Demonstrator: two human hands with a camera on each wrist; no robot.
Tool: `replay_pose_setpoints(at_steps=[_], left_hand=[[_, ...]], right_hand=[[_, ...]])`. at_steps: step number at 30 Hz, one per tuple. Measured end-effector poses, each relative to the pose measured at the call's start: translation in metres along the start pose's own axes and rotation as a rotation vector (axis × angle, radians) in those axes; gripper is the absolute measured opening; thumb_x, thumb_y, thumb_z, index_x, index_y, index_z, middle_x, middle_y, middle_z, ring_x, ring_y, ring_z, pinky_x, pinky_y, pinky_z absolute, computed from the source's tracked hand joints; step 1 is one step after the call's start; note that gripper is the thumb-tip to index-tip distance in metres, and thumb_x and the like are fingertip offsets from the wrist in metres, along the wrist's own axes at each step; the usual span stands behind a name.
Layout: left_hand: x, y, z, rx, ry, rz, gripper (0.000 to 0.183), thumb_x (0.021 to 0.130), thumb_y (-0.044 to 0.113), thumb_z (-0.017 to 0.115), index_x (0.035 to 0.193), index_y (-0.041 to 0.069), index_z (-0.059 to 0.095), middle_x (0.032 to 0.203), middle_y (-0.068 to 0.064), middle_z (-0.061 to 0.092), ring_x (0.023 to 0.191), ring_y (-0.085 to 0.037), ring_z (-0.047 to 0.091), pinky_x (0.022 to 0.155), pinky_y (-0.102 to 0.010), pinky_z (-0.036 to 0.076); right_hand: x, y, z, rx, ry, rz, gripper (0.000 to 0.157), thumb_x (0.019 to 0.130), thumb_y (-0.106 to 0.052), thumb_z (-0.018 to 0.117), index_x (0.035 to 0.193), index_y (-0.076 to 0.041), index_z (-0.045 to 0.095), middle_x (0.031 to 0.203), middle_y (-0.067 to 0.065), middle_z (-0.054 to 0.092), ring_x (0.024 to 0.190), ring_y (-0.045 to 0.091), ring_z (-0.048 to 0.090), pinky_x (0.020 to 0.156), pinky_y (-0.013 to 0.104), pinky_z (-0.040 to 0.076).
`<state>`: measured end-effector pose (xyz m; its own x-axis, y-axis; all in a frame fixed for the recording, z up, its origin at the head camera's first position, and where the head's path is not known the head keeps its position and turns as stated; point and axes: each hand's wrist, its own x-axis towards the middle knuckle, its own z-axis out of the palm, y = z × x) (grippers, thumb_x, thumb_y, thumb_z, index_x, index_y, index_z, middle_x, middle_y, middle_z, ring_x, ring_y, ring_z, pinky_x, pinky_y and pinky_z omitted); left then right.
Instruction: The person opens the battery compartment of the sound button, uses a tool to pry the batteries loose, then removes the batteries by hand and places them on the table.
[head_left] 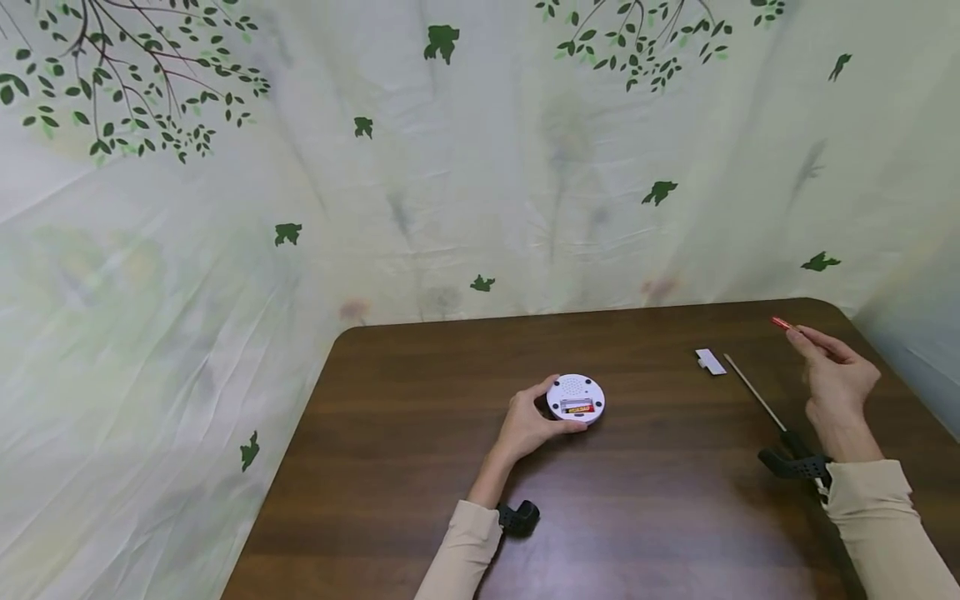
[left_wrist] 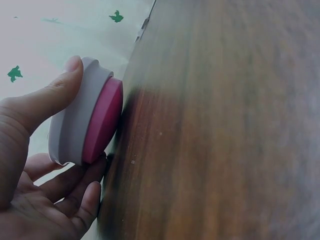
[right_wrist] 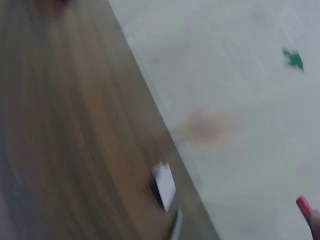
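Observation:
My left hand grips a round white device by its rim, thumb on one side and fingers on the other. Its perforated back faces up, and a battery bay shows a red-and-yellow battery beside a bare slot. In the left wrist view the device's pink domed side faces the table. Over the table's right side, my right hand pinches a slim red battery between thumb and fingertips. A white battery cover lies to the left of that hand.
A screwdriver with a thin metal shaft lies on the brown table, its handle partly hidden under the right wrist's black strap. A leaf-patterned cloth hangs behind the table's far edge.

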<state>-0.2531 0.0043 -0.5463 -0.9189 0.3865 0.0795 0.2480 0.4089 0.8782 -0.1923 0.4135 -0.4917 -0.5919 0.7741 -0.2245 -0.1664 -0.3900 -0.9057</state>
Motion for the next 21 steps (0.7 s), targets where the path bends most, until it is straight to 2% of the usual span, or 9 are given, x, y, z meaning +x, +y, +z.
replay_pose_setpoints(at_steps=[3, 5, 7, 9, 10, 12, 16, 21], left_hand=[[-0.001, -0.001, -0.001, 0.0, 0.001, 0.0, 0.091, 0.07, 0.034, 0.097, 0.148, 0.008, 0.058, 0.146, -0.012, 0.062, 0.141, -0.026, 0.054, 0.119, -0.046, 0.042], [-0.002, -0.001, -0.001, -0.002, 0.002, 0.0, 0.091, 0.07, 0.034, 0.097, 0.148, 0.007, 0.057, 0.146, -0.012, 0.062, 0.141, -0.027, 0.054, 0.119, -0.046, 0.042], [-0.003, -0.002, -0.002, 0.0, 0.003, 0.001, 0.092, 0.07, 0.035, 0.097, 0.148, 0.007, 0.057, 0.146, -0.012, 0.062, 0.141, -0.027, 0.054, 0.118, -0.046, 0.042], [-0.004, -0.003, -0.002, -0.003, 0.005, 0.0, 0.093, 0.07, 0.036, 0.097, 0.148, 0.006, 0.057, 0.147, -0.013, 0.062, 0.141, -0.027, 0.054, 0.119, -0.047, 0.042], [-0.005, -0.004, -0.003, -0.007, 0.006, -0.001, 0.094, 0.07, 0.036, 0.098, 0.148, 0.005, 0.056, 0.147, -0.013, 0.062, 0.141, -0.027, 0.054, 0.119, -0.047, 0.041], [-0.006, -0.005, -0.005, -0.011, 0.01, -0.005, 0.095, 0.069, 0.036, 0.098, 0.149, 0.005, 0.056, 0.147, -0.013, 0.061, 0.142, -0.028, 0.054, 0.119, -0.048, 0.041], [-0.009, -0.006, -0.008, -0.02, 0.019, -0.015, 0.094, 0.07, 0.034, 0.097, 0.149, 0.005, 0.055, 0.148, -0.014, 0.06, 0.143, -0.029, 0.053, 0.12, -0.049, 0.04], [-0.011, -0.007, -0.008, -0.024, 0.01, -0.023, 0.094, 0.07, 0.035, 0.098, 0.149, 0.006, 0.056, 0.149, -0.014, 0.06, 0.143, -0.028, 0.052, 0.12, -0.049, 0.04]], right_hand=[[0.019, -0.003, -0.01, 0.047, 0.134, 0.007, 0.03, 0.069, -0.01, 0.096, 0.096, -0.009, 0.085, 0.07, -0.007, 0.072, 0.047, 0.009, 0.041, 0.041, 0.022, 0.027], [0.031, -0.003, -0.015, 0.092, 0.201, 0.016, 0.032, 0.068, -0.006, 0.096, 0.098, -0.007, 0.084, 0.075, -0.007, 0.073, 0.058, 0.007, 0.05, 0.047, 0.019, 0.035], [0.041, -0.002, -0.02, 0.132, 0.247, 0.03, 0.033, 0.067, -0.003, 0.095, 0.098, -0.006, 0.084, 0.079, -0.006, 0.074, 0.072, 0.006, 0.058, 0.06, 0.017, 0.047], [0.049, 0.0, -0.022, 0.163, 0.28, 0.044, 0.034, 0.067, 0.0, 0.095, 0.098, -0.006, 0.084, 0.081, -0.006, 0.075, 0.088, 0.006, 0.064, 0.079, 0.014, 0.051], [0.052, 0.001, -0.023, 0.165, 0.296, 0.045, 0.034, 0.066, 0.0, 0.095, 0.098, -0.005, 0.084, 0.08, -0.007, 0.075, 0.09, 0.006, 0.064, 0.084, 0.012, 0.049], [0.057, 0.004, -0.023, 0.158, 0.313, 0.069, 0.034, 0.066, -0.001, 0.095, 0.098, -0.007, 0.084, 0.079, -0.008, 0.075, 0.091, 0.004, 0.064, 0.088, 0.011, 0.047], [0.063, 0.01, -0.022, 0.133, 0.339, 0.101, 0.033, 0.066, -0.001, 0.096, 0.096, -0.008, 0.084, 0.073, -0.01, 0.073, 0.089, 0.004, 0.061, 0.084, 0.012, 0.046], [0.065, 0.012, -0.024, 0.125, 0.356, 0.156, 0.027, 0.068, 0.0, 0.094, 0.091, -0.01, 0.085, 0.064, -0.011, 0.072, 0.097, 0.002, 0.065, 0.1, 0.009, 0.044]])
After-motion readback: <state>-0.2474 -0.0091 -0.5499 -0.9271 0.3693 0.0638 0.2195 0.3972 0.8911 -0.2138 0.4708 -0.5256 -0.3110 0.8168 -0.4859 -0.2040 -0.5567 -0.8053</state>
